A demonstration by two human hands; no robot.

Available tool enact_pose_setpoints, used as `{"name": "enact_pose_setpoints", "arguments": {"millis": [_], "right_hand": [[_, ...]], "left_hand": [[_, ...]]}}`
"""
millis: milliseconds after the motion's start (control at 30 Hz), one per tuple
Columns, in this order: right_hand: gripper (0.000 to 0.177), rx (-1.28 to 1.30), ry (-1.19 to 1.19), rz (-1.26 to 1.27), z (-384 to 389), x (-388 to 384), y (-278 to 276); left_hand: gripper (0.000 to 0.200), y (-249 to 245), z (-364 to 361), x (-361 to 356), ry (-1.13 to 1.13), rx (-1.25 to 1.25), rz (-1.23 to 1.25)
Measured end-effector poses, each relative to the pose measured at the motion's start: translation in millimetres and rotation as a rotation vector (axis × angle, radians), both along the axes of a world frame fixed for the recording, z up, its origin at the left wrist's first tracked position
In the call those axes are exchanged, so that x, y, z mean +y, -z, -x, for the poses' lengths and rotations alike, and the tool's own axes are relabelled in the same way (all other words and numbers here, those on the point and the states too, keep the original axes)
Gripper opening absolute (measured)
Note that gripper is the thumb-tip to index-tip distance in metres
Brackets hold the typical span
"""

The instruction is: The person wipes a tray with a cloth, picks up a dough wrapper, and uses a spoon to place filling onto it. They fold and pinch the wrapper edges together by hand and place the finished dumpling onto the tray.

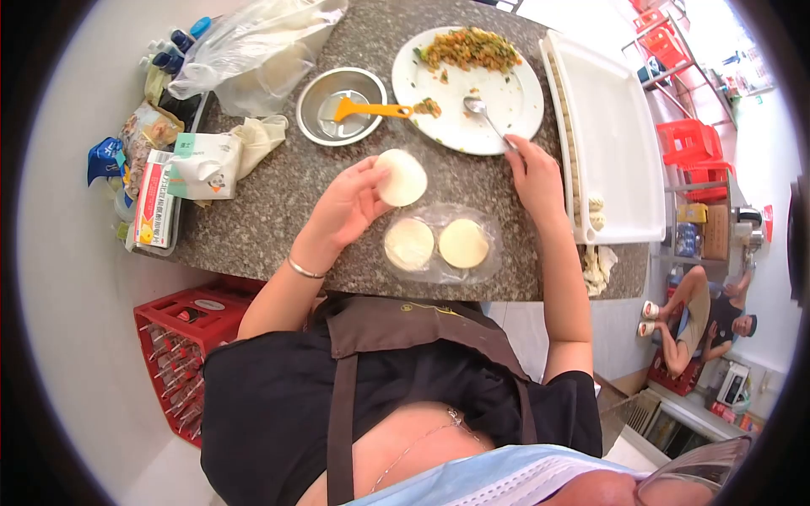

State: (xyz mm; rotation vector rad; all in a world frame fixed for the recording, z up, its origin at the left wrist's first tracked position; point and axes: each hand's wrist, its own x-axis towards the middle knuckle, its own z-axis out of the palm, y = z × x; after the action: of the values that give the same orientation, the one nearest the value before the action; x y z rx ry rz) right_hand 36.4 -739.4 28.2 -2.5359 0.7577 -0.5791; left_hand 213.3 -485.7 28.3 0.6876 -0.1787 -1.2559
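My left hand [354,198] holds a round white dough wrapper [402,178] by its left edge, above the speckled counter. My right hand [535,173] grips the handle end of a metal spoon [489,118], whose bowl rests on a large white plate [413,76]. A heap of chopped, mixed filling [472,49] lies at the plate's far side, with small bits scattered nearer. Two stacks of round wrappers, one on the left [410,244] and one on the right [463,244], lie on clear plastic in front of me.
A metal bowl [316,131] stands left of the plate, an orange scraper [371,109] across it. A white tray [620,152] with dough pieces is on the right. Plastic bags [270,59] and packages [154,198] lie left. A person [720,316] sits at far right.
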Motion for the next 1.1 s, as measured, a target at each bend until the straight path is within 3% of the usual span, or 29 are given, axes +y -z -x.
{"name": "enact_pose_setpoints", "arguments": {"millis": [100, 267, 433, 533, 600, 867, 1000, 1100], "right_hand": [[0.021, -0.043, -0.04, 0.025, -28.0, 1.6, -19.3], [0.022, -0.135, -0.082, 0.141, -109.5, -23.0, -14.6], [0.021, 0.074, -0.151, 0.119, -77.5, -3.1, -16.9], [0.023, 0.123, -0.136, -0.083, -44.9, 22.8, -33.0], [0.024, 0.086, 0.002, -0.363, -34.8, 32.7, -37.2], [0.025, -0.056, -0.11, -0.343, -31.8, 66.8, -11.9], [0.025, 0.073, -0.091, -0.321, -18.6, 70.7, -26.5], [0.027, -0.063, 0.125, -0.299, -11.1, 40.5, -26.2]], "left_hand": [[0.033, 2.6, -9.5, 5.8, -0.105, -0.032, -0.11], [0.026, 9.8, -9.9, -16.5, -0.003, 0.023, -0.031], [0.034, 21.1, -18.3, -10.2, -0.04, 0.092, -0.098], [0.034, 28.7, -24.6, -13.5, -0.008, 0.103, -0.119], [0.033, 25.2, -23.7, -26.5, -0.013, 0.065, -0.124], [0.038, 4.7, -13.1, -56.0, -0.125, 0.003, -0.043], [0.04, -2.0, -7.6, -55.2, -0.112, 0.034, -0.079], [0.042, 3.1, -5.8, -54.8, -0.1, 0.016, -0.05]]}}
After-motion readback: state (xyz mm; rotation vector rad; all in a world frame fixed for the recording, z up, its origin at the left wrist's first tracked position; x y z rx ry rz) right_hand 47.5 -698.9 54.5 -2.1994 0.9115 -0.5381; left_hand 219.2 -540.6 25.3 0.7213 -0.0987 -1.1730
